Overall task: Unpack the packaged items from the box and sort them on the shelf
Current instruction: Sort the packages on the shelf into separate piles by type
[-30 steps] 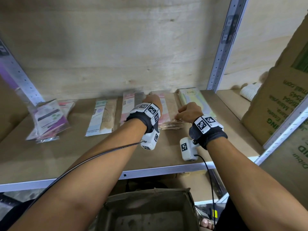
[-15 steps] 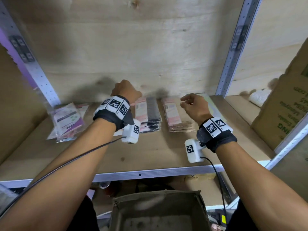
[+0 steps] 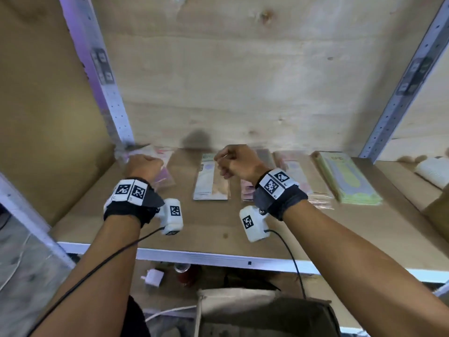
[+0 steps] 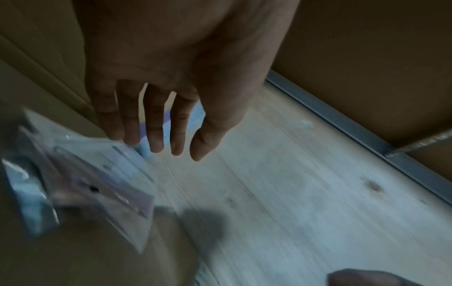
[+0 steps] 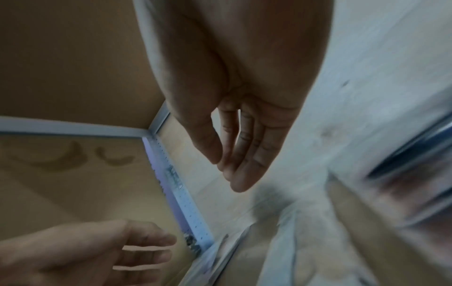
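Flat packaged items lie in a row at the back of the wooden shelf: purple-pink packets at the far left, a beige packet, two pink stacks and a green stack. My left hand hovers at the purple-pink packets; in the left wrist view the left hand has straight fingers and holds nothing. My right hand hangs above the gap between the beige packet and the pink stack. In its wrist view the right hand is relaxed and empty. The open box sits below the shelf edge.
Perforated metal posts frame the bay. In the bay to the right are a white roll and a cardboard carton. On the level below lie a white plug and a red jar.
Both hands have shifted left along the shelf. The left went from the pink stacks to the purple-pink packets at the far left. The right left the pink stack.
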A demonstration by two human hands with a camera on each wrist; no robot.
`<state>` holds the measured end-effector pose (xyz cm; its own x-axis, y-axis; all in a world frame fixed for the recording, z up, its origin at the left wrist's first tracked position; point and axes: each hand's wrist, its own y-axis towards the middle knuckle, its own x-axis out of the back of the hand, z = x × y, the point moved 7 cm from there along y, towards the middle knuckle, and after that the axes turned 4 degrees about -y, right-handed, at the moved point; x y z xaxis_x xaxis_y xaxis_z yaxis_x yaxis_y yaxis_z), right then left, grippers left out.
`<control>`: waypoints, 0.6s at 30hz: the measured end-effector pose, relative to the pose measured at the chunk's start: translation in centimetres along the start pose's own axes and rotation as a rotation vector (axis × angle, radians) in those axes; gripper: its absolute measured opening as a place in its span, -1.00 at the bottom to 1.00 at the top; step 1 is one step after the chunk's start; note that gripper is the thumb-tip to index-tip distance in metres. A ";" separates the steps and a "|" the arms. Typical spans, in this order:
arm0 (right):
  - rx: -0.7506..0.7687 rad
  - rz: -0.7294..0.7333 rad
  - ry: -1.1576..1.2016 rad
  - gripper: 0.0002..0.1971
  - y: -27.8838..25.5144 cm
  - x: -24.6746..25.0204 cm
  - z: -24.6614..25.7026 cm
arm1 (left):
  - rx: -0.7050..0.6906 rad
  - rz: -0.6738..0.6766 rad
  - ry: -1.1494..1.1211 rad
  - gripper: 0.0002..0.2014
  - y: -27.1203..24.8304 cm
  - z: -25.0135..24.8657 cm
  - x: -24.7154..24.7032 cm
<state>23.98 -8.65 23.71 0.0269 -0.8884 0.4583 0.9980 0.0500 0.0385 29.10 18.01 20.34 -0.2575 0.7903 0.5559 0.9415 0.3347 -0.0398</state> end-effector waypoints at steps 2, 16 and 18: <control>-0.028 0.074 -0.026 -0.91 2.2 -3.3 0.5 | 0.003 -0.048 -0.006 -0.70 0.8 1.1 1.8; -0.151 0.128 -0.043 -0.81 7.7 -14.0 -1.1 | 0.286 0.141 -0.266 -0.67 2.9 7.2 0.5; -0.165 0.130 0.085 -0.68 7.4 -13.3 -1.2 | 0.340 0.177 -0.375 -0.79 2.5 7.6 0.0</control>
<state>31.09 3.03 16.83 0.1539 -0.9150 0.3731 0.9814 0.0977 -0.1652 29.75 22.77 13.97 -0.2194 0.9581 0.1841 0.8700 0.2775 -0.4077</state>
